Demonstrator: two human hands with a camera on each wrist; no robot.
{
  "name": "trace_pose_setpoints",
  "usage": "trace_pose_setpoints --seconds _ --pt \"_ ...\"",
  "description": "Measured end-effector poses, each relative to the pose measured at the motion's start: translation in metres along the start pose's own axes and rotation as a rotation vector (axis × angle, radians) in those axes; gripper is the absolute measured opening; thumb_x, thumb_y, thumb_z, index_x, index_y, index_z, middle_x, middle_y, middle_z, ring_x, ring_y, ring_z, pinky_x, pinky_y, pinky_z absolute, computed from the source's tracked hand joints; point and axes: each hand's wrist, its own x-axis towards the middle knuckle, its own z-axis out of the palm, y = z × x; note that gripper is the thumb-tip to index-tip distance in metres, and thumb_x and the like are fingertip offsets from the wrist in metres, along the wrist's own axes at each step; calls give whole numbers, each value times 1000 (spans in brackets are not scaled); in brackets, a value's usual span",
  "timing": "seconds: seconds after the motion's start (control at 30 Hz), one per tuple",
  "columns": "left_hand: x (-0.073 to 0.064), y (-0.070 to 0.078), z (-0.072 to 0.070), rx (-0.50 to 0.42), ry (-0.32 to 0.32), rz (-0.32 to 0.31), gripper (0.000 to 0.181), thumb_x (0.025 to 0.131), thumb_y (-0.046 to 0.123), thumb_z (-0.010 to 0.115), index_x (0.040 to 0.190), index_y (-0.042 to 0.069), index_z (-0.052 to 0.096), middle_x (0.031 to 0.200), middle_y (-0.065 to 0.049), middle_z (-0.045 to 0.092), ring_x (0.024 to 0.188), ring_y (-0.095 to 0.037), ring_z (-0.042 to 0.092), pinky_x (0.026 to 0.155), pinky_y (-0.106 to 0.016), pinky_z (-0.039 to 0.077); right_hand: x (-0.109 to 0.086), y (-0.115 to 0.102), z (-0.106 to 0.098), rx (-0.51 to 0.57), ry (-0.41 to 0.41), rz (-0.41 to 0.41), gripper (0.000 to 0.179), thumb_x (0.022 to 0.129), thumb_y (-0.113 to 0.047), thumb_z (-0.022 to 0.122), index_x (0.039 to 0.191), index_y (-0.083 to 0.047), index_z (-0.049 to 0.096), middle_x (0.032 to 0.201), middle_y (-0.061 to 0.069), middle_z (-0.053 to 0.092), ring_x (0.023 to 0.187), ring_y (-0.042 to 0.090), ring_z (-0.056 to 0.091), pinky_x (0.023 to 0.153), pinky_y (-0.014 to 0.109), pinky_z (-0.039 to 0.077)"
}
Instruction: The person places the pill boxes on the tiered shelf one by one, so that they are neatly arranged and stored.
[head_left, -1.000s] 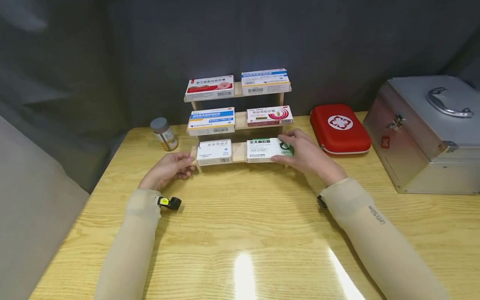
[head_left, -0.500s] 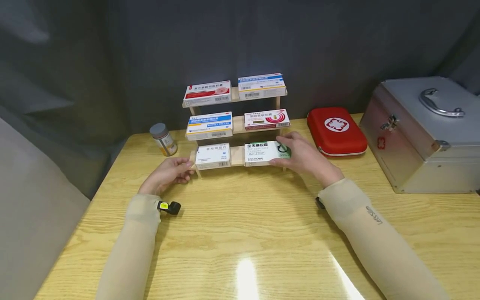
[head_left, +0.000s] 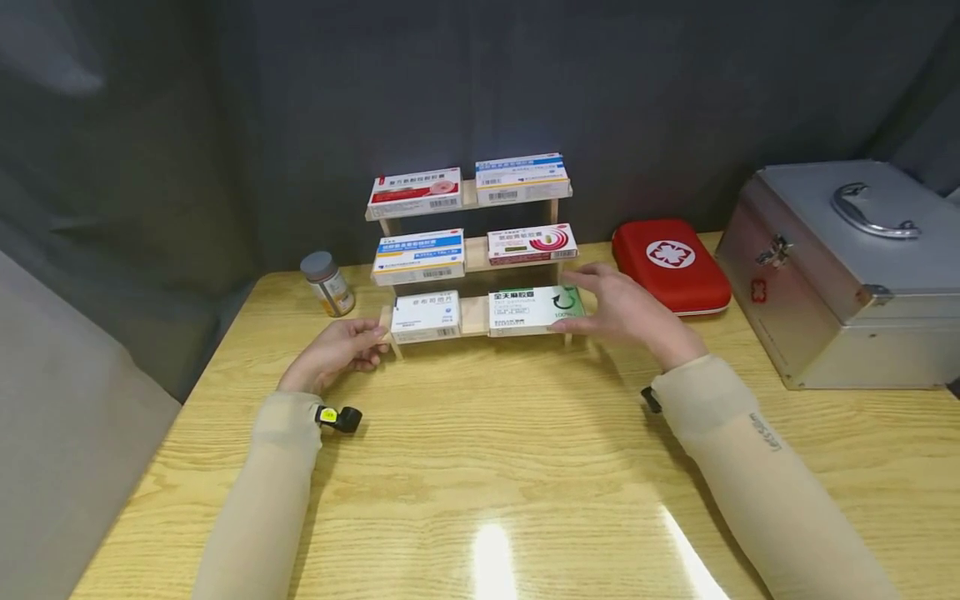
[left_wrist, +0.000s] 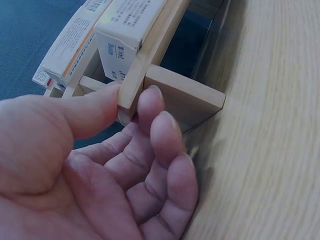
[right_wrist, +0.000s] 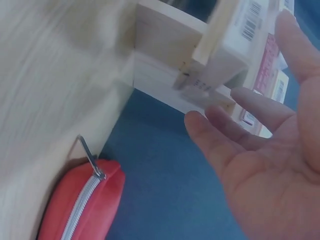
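Observation:
A three-tier wooden display rack [head_left: 474,317] carries medicine boxes, two on each tier. My left hand [head_left: 341,350] pinches the left end of its lowest board; in the left wrist view the thumb lies on top and the fingers curl beneath. Beside that hand, a white medicine box [head_left: 425,319] sits on the lowest tier. A green-and-white medicine box [head_left: 534,317] lies at the right of the same tier. My right hand [head_left: 630,315] is spread at its right end, fingers apart; in the right wrist view a gap shows between the fingers and the box [right_wrist: 235,45].
A grey-capped bottle [head_left: 327,285] stands left of the rack. To the right are a red zipped first-aid case [head_left: 671,271] and a large silver metal case [head_left: 862,275]. A dark curtain hangs behind the table [head_left: 420,467].
My right hand has let go of the green-and-white box and drawn slightly right, its fingers spreading. The left hand keeps its pinch on the rack. The head view has shifted a little.

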Motion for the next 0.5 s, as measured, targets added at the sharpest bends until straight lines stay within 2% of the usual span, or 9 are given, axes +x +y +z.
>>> trace_pose_setpoints --seconds 0.13,0.33,0.43,0.5 --pt "1 -1 -1 0 0 6 49 103 22 56 140 -7 43 93 -5 65 71 -11 59 68 -25 53 0 0 -3 -18 -8 10 84 79 -49 81 149 -17 47 147 17 38 129 37 40 99 59 43" --pt "2 -1 -1 5 1 9 49 104 21 56 141 -7 42 91 -3 65 70 -11 59 67 -25 53 -2 0 -7 -35 -18 15 84 82 -47 79 150 -12 45 146 19 39 130 39 39 101 59 42" --pt "3 1 0 53 14 17 48 104 22 55 140 -7 44 96 -8 66 72 -12 59 68 -25 53 -5 1 -10 -27 -11 25 84 84 -47 77 151 -11 42 147 20 38 131 39 38 102 60 40" --pt "2 5 2 133 28 32 49 104 25 54 141 -7 45 104 -14 65 78 -17 60 73 -29 54 -10 1 -14 -20 7 30 82 86 -47 75 151 -9 42 148 21 37 132 40 37 103 61 38"
